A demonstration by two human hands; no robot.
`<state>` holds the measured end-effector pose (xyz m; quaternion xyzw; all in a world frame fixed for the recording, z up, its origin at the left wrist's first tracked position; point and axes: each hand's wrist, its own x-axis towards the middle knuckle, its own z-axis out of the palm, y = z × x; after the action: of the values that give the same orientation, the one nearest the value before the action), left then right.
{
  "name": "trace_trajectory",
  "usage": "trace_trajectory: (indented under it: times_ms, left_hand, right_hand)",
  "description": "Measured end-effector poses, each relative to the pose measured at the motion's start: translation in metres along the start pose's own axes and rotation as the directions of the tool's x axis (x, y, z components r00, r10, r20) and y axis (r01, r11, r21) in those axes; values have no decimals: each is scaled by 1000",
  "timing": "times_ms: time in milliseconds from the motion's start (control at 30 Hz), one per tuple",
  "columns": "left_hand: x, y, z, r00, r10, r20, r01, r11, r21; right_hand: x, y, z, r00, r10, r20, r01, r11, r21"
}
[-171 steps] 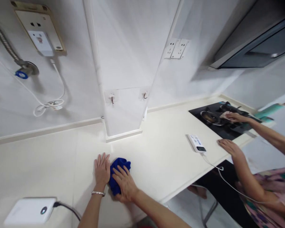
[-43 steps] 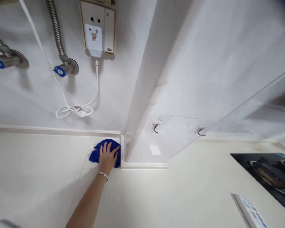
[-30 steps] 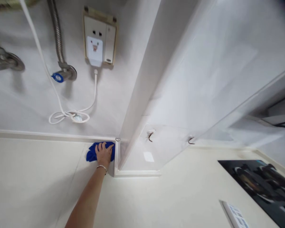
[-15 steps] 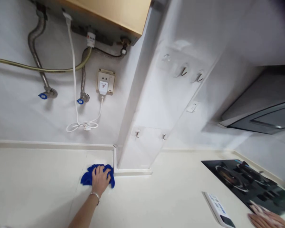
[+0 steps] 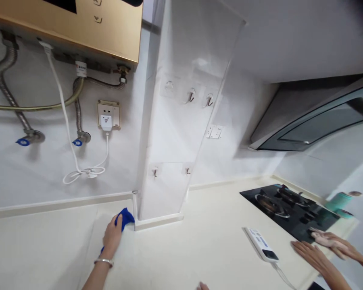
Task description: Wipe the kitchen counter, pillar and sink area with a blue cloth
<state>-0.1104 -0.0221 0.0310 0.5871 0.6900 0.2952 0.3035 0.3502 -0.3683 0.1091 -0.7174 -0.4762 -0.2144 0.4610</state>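
Note:
My left hand [image 5: 112,238], a silver bangle on its wrist, lies over a blue cloth [image 5: 126,217] and presses it onto the cream countertop [image 5: 199,245]. The cloth sits against the foot of the white tiled column [image 5: 169,161], in the corner where the column meets the back wall. Only a fingertip of my right hand [image 5: 202,286] shows at the bottom edge, too little to tell whether it holds anything.
Another person's two hands [image 5: 317,251] rest at the right, by a white device with a cable [image 5: 261,244] and the black gas hob [image 5: 290,205]. A gold water heater [image 5: 78,28], hoses, a socket with plug [image 5: 108,117] and a range hood [image 5: 314,121] hang above.
The view has tilted up and back, bringing in the heater and hood. My left hand has slid the cloth along the column's base. The other person's hands have come into view.

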Motion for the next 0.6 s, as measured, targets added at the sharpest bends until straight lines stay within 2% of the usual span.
trace_trajectory:
  times_ms: [33, 100, 167, 233, 333, 467, 600]
  left_hand:
    - [3, 7, 2, 1000, 30, 0, -30, 998, -50]
    - [5, 17, 12, 996, 91, 6, -91, 995, -39]
    - [4, 25, 28, 997, 77, 27, -78, 996, 45]
    - [5, 30, 42, 999, 26, 22, -28, 994, 101]
    - [14, 37, 54, 1000, -14, -10, 16, 989, 146]
    - [37, 43, 55, 1000, 8, -4, -7, 979, 205]
    - [58, 46, 57, 999, 54, 4, -53, 963, 264]
  right_hand:
    - [18, 13, -7, 1000, 13, -13, -13, 1000, 11]
    - [54, 43, -21, 999, 45, -11, -45, 997, 59]
    - [83, 74, -33, 996, 84, 19, -85, 992, 95]
    - [96, 98, -35, 993, 103, 61, -109, 988, 106]
    - [87, 110, -21, 994, 91, 64, -98, 987, 125]
    - [62, 98, 9, 995, 75, -72, -65, 988, 139]
    - [61, 96, 19, 998, 60, -25, -56, 990, 128]
